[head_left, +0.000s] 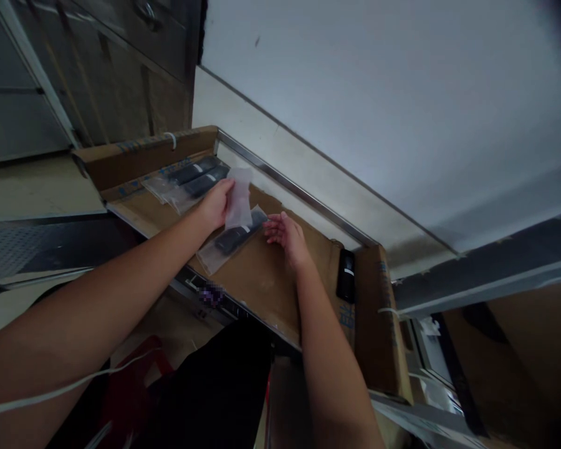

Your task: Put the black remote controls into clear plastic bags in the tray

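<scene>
Blurred label [212, 293] below cardboard [262, 274]

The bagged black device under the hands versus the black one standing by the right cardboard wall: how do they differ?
The bagged device lies flat on the cardboard tray, sealed in a clear plastic sleeve; the bare device has no sleeve and leans upright against the tray's right wall. The bagged one lies between the left hand, which holds a loose clear sleeve, and the open right hand; nothing touches the bare one. Both are slim, black and oblong.

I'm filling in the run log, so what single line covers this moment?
left hand: holds clear plastic bag | right hand: open, at bagged black remote | surface: cardboard tray | also: loose black remote
</scene>
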Action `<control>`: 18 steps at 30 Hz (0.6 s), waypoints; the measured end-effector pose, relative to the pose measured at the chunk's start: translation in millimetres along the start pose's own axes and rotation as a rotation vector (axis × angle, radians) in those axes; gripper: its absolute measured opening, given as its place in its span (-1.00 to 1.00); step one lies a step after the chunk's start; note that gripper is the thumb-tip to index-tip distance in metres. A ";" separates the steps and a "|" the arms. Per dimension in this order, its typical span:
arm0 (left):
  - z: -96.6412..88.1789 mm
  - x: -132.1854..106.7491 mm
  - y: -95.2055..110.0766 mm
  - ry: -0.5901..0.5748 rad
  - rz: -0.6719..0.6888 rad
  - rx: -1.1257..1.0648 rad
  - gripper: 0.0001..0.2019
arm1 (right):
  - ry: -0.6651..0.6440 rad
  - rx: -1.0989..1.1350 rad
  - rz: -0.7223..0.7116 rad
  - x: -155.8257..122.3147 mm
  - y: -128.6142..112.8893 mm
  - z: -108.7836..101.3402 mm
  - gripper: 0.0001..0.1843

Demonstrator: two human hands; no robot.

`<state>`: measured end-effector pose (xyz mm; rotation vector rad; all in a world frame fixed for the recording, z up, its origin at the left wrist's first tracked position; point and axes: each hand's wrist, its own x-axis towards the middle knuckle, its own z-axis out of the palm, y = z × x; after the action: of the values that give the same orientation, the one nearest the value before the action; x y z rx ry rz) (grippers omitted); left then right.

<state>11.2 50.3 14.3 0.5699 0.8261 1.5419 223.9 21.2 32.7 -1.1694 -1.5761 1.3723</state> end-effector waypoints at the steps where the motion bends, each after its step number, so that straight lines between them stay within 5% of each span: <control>1: 3.9 -3.5 -3.6 -0.003 0.026 0.043 -0.78 | -0.057 0.063 0.060 -1.2 -1.8 1.7 -0.39; 4: 12.9 -13.4 -15.2 -0.062 0.098 0.234 -0.70 | -0.138 0.145 0.161 -3.3 -3.4 6.6 -0.43; 8: 13.5 -15.9 -24.9 -0.169 0.157 0.363 -0.35 | -0.058 0.054 0.141 -1.1 0.3 11.0 -0.64; 11: 10.5 -10.1 -29.2 -0.209 0.219 0.371 -0.32 | -0.024 -0.045 0.169 -0.5 0.1 7.1 -0.75; 18: 10.0 -2.2 -34.3 -0.101 0.314 0.397 -0.48 | 0.149 -0.636 0.420 -21.7 -8.7 -52.6 -0.59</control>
<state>40.8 50.2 -5.8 1.1016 1.0072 1.6221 278.4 17.4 50.7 -2.0261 -1.7795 1.0020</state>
